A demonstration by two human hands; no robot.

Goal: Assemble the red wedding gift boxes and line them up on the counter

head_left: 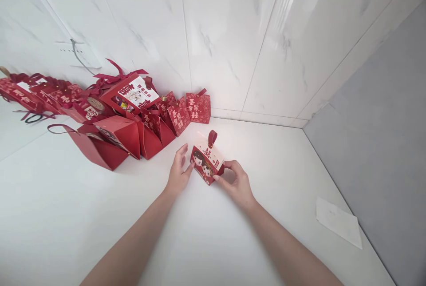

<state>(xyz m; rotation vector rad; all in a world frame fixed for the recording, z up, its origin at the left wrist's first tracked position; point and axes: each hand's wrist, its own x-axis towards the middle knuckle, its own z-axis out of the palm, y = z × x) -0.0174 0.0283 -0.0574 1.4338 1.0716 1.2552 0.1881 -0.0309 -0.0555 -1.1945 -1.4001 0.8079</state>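
Note:
A small red and cream gift box (pixel 208 161) with two cartoon faces and a red ribbon loop on top is on the white surface in front of me. My right hand (pixel 238 184) grips its right end, thumb on the front lower corner and fingers around the side. Beside the left end is my left hand (pixel 179 172), its thumb at the box's edge and the other fingers apart from the thumb. Whether the left fingertips press on the box is hard to tell.
Behind and to the left stand several red gift boxes (pixel 128 137), some with ribbons. A white tiled wall (pixel 226 46) closes off the back. On the right, a flat white paper piece (pixel 338 222) lies near the edge of the white surface (pixel 206 246), by a grey area (pixel 376 126).

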